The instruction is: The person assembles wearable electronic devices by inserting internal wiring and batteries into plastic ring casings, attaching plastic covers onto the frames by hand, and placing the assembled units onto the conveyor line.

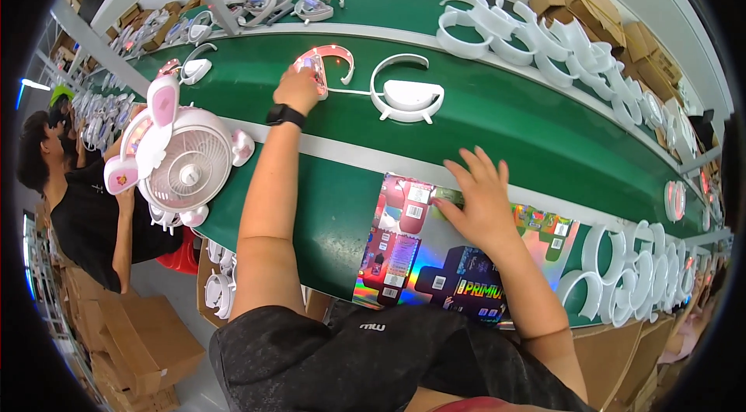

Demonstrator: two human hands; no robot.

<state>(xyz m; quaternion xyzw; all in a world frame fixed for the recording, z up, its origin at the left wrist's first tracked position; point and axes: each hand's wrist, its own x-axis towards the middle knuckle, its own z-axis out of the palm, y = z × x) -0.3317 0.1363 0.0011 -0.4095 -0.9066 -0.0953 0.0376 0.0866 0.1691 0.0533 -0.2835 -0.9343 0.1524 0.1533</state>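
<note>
My left hand (299, 91) reaches across to the green conveyor belt, its fingers closed on the near side of a curved plastic fan stand part (336, 52) that glows pink-red. A white cable (348, 91) runs from that part to a white C-shaped stand part (413, 95) with small feet, lying to its right. My right hand (483, 206) is open, fingers spread, above a shiny printed cardboard sheet (403, 237) on the near work surface. Whether its palm touches the sheet cannot be made out.
A white fan with pink rabbit ears (186, 167) stands at left, near a person in black (89, 218). White C-shaped frames are stacked on the far shelf (497, 27) and at near right (622, 268). Cardboard boxes (148, 338) sit at lower left.
</note>
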